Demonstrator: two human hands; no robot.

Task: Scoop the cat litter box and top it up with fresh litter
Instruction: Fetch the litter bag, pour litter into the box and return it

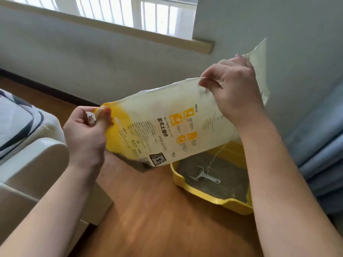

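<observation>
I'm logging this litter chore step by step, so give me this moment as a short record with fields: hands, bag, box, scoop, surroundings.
left hand: grips the yellow corner of the litter bag
right hand: pinches the bag's white edge, higher up
bag: held in the air, tilted, partly above the litter box
litter box: yellow, on the wooden floor, holding grey litter
scoop: pale grey, lying on the litter, untouched
pouring: no litter visibly falling
surroundings: window above, blue curtain at right

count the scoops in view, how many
1: a grey scoop lies on the litter inside the yellow litter box, below the bag held by both hands. The bag and right arm hide part of the box, so another could be hidden.
</observation>
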